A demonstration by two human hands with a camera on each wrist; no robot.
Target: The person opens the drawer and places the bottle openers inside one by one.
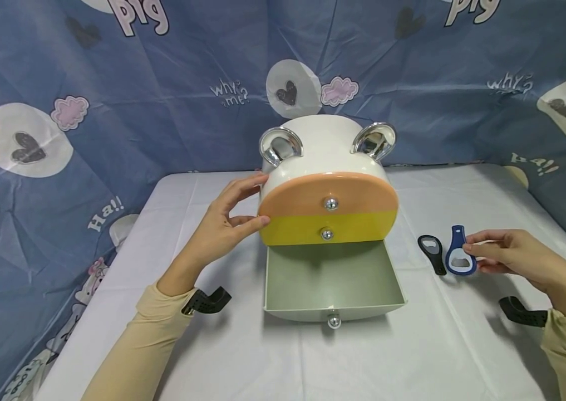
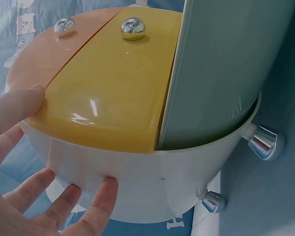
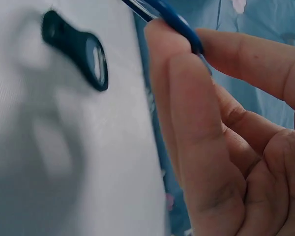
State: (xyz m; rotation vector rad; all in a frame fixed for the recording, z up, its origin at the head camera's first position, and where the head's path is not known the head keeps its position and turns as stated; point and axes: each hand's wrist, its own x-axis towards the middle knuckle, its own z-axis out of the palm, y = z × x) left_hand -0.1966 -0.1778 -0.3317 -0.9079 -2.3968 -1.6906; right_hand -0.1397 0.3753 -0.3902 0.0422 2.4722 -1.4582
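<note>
My right hand point(image 1: 518, 256) pinches a blue bottle opener point(image 1: 457, 239) between thumb and fingers, held just above the table at the right. In the right wrist view only part of the blue opener shows, at the top. Close to it on the cloth lies a black bottle opener point(image 1: 434, 257). My left hand point(image 1: 217, 223) rests with spread fingers on the left side of a rounded white drawer box point(image 1: 323, 136), its thumb at the front edge. The box's pale green bottom drawer point(image 1: 333, 275) is pulled out, and nothing shows inside it.
Above the open drawer, the orange drawer point(image 1: 293, 195) and the yellow drawer point(image 1: 293, 229) are closed, each with a silver knob. Two silver ears stick up from the box. A white cloth point(image 1: 202, 356) covers the table; a blue printed curtain point(image 1: 187, 128) hangs behind.
</note>
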